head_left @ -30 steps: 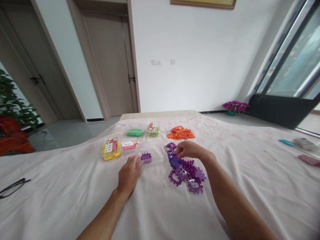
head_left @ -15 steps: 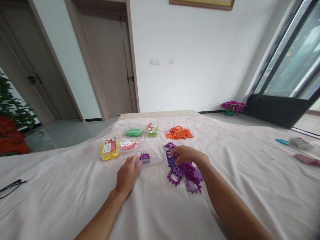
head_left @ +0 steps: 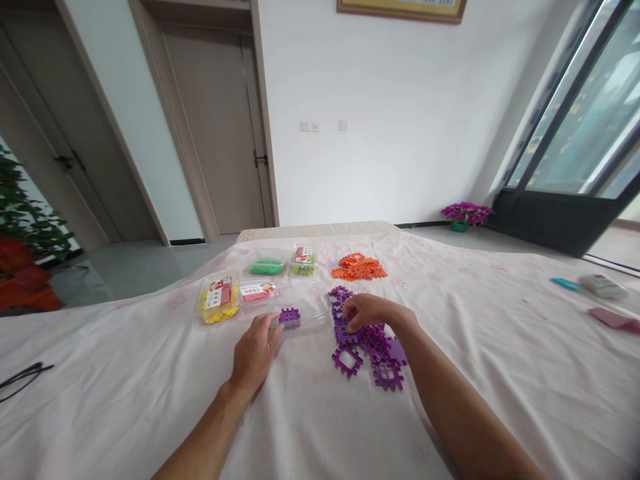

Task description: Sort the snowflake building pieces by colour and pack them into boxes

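My left hand (head_left: 254, 351) grips the near left edge of a clear plastic box (head_left: 314, 316), thumb and fingers at its rim. Inside the box, at its left end, sit purple notched building pieces (head_left: 289, 318). The box's lid with a red and white label (head_left: 258, 291) lies to its left. Over a loose pile of purple building pieces (head_left: 376, 343), right of the box, my right hand (head_left: 373, 312) is bent downward. Its fingers are pinched on a purple piece (head_left: 345, 331) at the pile's left side; the fingertips are partly hidden.
Beyond the box stand a container of green pieces (head_left: 267, 267) and a container of light green pieces (head_left: 304, 261). A container of yellow pieces (head_left: 219, 301) is at left. Orange pieces (head_left: 359, 266) lie in a heap behind the purple pile. Black-framed glasses (head_left: 25, 380) rest far left.
My right hand has shifted only slightly at the pile. A dark bluish-purple piece under its fingers no longer shows the same way, and nearby purple pieces have shifted. My left hand stays at the box.
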A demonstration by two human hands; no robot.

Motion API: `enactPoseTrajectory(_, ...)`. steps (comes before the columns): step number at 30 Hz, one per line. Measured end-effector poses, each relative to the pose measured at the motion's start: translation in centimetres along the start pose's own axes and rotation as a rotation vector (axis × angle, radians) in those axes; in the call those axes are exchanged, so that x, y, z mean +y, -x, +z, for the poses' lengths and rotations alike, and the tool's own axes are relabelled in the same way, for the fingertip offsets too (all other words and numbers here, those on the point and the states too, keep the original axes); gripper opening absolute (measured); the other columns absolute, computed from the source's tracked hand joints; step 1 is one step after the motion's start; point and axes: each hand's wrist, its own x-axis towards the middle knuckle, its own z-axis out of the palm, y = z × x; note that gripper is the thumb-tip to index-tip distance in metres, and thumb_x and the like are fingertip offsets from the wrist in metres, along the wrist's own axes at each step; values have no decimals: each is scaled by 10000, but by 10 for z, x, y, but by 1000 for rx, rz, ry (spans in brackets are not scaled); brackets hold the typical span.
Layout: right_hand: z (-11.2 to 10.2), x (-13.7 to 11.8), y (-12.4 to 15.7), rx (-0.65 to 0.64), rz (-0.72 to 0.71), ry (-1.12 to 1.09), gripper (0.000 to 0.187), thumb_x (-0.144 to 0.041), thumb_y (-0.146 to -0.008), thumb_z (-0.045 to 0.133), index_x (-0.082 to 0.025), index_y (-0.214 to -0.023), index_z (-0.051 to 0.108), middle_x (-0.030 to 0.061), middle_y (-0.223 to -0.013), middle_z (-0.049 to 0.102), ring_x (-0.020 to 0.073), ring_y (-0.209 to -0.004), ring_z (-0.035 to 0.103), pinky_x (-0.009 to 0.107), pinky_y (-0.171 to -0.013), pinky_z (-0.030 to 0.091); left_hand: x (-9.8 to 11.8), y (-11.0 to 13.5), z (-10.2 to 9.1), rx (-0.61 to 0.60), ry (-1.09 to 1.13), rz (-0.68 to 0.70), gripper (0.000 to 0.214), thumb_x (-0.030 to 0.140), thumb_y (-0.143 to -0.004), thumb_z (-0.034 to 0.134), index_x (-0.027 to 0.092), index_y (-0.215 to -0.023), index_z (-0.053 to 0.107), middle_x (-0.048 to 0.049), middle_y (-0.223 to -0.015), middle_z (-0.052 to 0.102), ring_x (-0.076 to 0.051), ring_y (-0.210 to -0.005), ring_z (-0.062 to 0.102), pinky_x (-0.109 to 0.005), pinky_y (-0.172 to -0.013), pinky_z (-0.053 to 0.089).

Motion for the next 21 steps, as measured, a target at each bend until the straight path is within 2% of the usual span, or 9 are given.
enactPoseTrajectory(4, 4, 5, -5, 12, -25, 10, 288, -257, -593, 740, -193, -874, 734, -14, -806, 699, 151, -724, 590, 216, -607, 370, -1, 0, 1, 14, 12, 5, 288, 379, -949, 458, 259, -1188, 566, -46, -1219, 629, -181, -1013, 647, -315, -831, 513)
enactPoseTrajectory(9, 5, 4, -3, -24, -34, -8, 427, -274, -571, 769, -222, -993, 729, -4, -932, 711, 168, -800, 612, 222, -667, 404, -2, 0, 1, -1, 2, -6, 289, 369, -951, 458, 259, -1196, 564, -43, -1240, 623, -173, -1018, 645, -308, -834, 511)
enactPoseTrajectory(16, 3, -3, -3, -3, -78, 19, 287, -225, -567, 737, -187, -847, 690, -31, -757, 641, 129, -685, 529, 210, -580, 340, 1, 0, 0, -8, -16, -12, 285, 350, -953, 458, 249, -1200, 561, -42, -1241, 623, -162, -1025, 643, -290, -824, 514)
enactPoseTrajectory(21, -3, 4, -2, 92, -99, -138, 232, -240, -598, 697, -168, -812, 643, -51, -677, 566, 98, -632, 468, 202, -549, 309, -1, 0, 1, -6, -29, -3, 290, 355, -955, 458, 256, -1210, 555, -39, -1246, 619, -161, -1025, 642, -292, -826, 513)
